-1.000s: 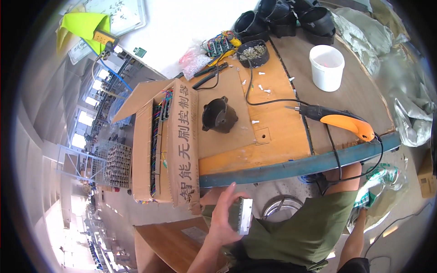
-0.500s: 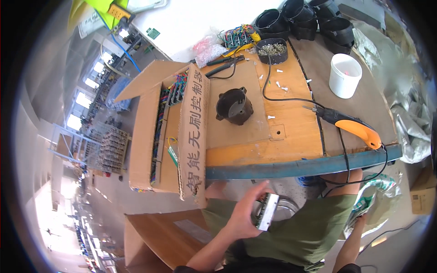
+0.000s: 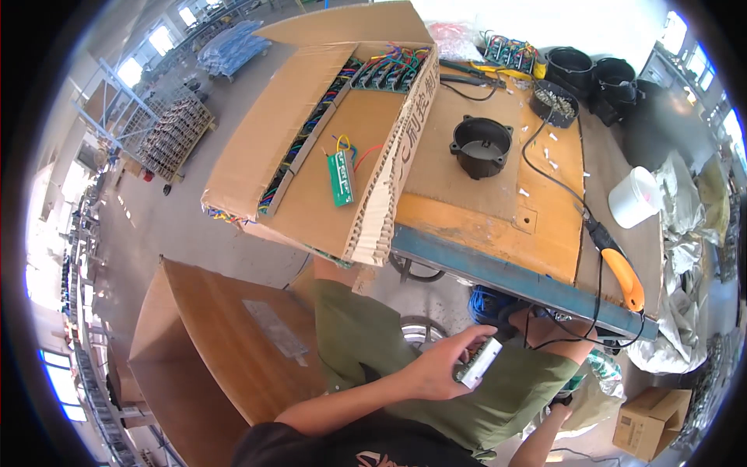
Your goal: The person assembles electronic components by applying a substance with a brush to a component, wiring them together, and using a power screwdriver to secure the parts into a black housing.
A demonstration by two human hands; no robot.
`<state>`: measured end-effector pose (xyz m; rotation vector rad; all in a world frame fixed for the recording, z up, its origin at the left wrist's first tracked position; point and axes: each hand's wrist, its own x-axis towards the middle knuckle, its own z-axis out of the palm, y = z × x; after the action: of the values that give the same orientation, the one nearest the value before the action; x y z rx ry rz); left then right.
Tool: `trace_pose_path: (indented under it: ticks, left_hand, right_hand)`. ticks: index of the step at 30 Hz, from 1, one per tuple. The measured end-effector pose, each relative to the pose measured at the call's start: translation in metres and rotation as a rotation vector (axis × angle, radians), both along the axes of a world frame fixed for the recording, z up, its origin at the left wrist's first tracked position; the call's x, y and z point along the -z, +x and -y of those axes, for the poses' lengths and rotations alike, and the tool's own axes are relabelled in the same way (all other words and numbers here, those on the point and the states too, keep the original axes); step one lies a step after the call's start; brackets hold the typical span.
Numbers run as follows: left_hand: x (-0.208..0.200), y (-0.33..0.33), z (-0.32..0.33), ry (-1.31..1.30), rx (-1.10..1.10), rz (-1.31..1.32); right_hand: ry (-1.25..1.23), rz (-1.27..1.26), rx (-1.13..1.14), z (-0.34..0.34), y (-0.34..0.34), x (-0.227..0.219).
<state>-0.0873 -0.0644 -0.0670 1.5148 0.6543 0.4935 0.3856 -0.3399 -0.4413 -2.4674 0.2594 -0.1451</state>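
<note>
My left hand [image 3: 445, 370] is closed around a small circuit board with a pale metal plate [image 3: 479, 363] along one side, held above my lap. My right hand [image 3: 562, 408] hangs low at the right, by a white and green plastic bag [image 3: 599, 381]; its fingers are too small and dark to read. A green circuit board [image 3: 341, 179] with coloured wires lies on the inner cardboard of the open carton [image 3: 292, 105], where several wired boards [image 3: 389, 71] stand in rows. Beside the carton on the bench sits a black round housing [image 3: 482, 148] with its open side up.
An orange-handled soldering iron [image 3: 622, 276] lies near the right edge of the bench [image 3: 459, 198], its cord crossing the top. Behind are a black tub of small parts [image 3: 554, 104], black housings [image 3: 615, 82] and a white bucket [image 3: 635, 198]. An open carton [image 3: 241, 350] stands left of my legs.
My view has swung left, bringing more of the carton's inside into sight. My left hand still holds the board above my lap; my right hand stays low near the bag.
</note>
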Motion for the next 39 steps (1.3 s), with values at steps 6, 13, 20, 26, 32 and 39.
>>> trace_pose_path:
  ticks: [6,13,20,26,32,39]
  left_hand:
    - [0.015,-0.006,-0.017,-0.008,-0.224,0.084]
    - [-0.005,0.027,-0.032,-0.157,-0.228,0.278]
    - [-0.033,0.007,-0.042,-0.026,-0.091,0.327]
    - [-0.048,-0.022,-0.047,-0.033,-0.193,0.418]
    - [-0.055,0.004,-0.058,-0.141,-0.149,0.484]
    - [-0.063,0.059,-0.067,-0.023,0.012,0.616]
  right_hand:
    - [0.318,0.331,0.063,-0.005,-0.083,-0.219]
    - [1.653,-0.143,-0.66,-0.149,-0.144,-0.431]
    - [0.636,0.609,-1.437,-0.259,-0.192,-0.433]
    - [0.042,0.818,-2.035,-0.312,-0.216,-0.456]
    - [0.088,0.744,-1.876,-0.298,-0.194,-0.463]
    - [0.932,-0.515,-1.662,-0.237,-0.248,-0.445]
